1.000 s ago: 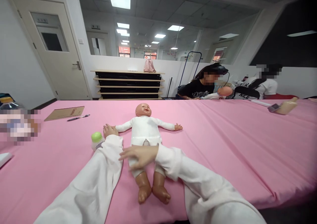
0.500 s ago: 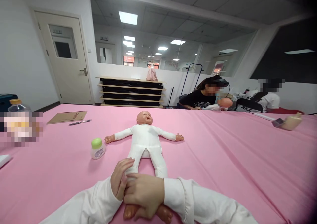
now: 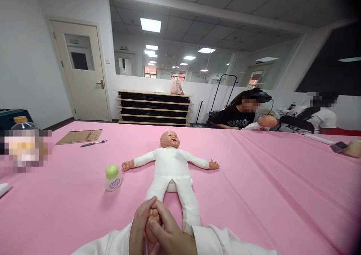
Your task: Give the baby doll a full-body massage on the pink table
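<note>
A baby doll [image 3: 172, 165] in a white cloth body lies face up on the pink tablecloth, arms spread and head away from me. Its foot [image 3: 152, 230] on the left side is raised, toes up, between my two hands. My left hand [image 3: 138, 223] wraps the foot's left side. From the other side my right hand [image 3: 170, 230] closes round it, thumb across the sole, fingertips meeting my left hand's. The doll's other foot is hidden behind my right hand and sleeve. Left of the doll stands a small jar [image 3: 113, 180] with a green lid.
A brown notebook [image 3: 79, 136] and a pen [image 3: 94, 143] lie at the back left, near a bottle [image 3: 23, 125] with an orange cap. At the far right lies a beige bottle [image 3: 353, 148]. Beyond the table, a person in black [image 3: 239, 116] handles another doll [image 3: 266, 122].
My right hand has moved off the doll's lower legs and now grips the foot on the left side, which is lifted. My left hand has come down from the leg onto that foot.
</note>
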The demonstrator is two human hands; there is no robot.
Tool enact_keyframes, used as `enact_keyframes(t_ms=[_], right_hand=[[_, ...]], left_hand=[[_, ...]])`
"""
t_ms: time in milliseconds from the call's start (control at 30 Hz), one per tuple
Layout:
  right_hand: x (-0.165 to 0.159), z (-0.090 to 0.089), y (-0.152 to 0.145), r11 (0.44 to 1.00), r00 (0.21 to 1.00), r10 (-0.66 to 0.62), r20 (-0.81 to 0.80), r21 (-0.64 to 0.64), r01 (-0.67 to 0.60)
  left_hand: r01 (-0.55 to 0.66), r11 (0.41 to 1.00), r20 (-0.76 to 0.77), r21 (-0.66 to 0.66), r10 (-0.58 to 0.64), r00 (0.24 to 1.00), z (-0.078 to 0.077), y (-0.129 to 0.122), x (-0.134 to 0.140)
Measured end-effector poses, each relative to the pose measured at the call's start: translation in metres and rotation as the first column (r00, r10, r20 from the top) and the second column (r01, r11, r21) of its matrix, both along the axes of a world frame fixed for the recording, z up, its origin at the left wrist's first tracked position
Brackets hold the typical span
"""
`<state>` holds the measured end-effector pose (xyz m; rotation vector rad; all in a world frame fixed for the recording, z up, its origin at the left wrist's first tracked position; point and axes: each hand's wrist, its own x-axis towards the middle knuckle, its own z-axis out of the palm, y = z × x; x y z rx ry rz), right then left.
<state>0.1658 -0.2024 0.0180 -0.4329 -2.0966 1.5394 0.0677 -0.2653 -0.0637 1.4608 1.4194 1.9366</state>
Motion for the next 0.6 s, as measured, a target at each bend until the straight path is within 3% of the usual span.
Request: enact_keyframes(t_ms=[67,133,233,300,367,467,533,600], right_hand=[[-0.002,-0.002,0.001,0.998,0.999,0.037,-0.016,-0.044,-0.038],[-0.002,-0.003,0.004,0.993,0.993,0.118,-0.021,0.013,-0.118],[0.0,-0.001,0.005,0.963,0.979,0.204,0.02,0.176,-0.204],[0.001,0.0,0.002,0.964,0.983,0.178,0.046,0.194,-0.183],[0.0,0.002,0.0,0.986,0.993,0.111,0.045,0.117,-0.116],[-0.003,0.003,-0.002,0.997,0.999,0.037,-0.021,-0.067,-0.039],[-0.004,0.002,0.0,0.985,0.996,0.062,-0.068,-0.157,-0.072],[-0.004,0.0,0.001,0.979,0.99,0.108,-0.093,-0.164,-0.122]], left_hand=[[-0.025,0.996,-0.057,0.083,0.03,0.998,0.001,0.004,-0.003],[0.029,0.991,-0.065,0.132,-0.02,0.998,0.001,0.009,-0.01],[0.113,0.989,0.109,0.097,-0.124,0.986,0.002,0.01,-0.018],[0.122,0.992,0.222,0.021,-0.123,0.967,0.004,0.007,-0.016],[0.106,0.994,0.208,-0.041,-0.095,0.974,0.006,0.003,-0.01],[0.054,0.998,0.051,-0.009,-0.054,0.997,0.008,-0.001,-0.001],[0.025,0.999,-0.011,0.023,-0.024,1.0,0.008,0.003,0.0],[0.013,1.0,0.028,-0.013,-0.013,1.0,0.009,0.009,-0.004]])
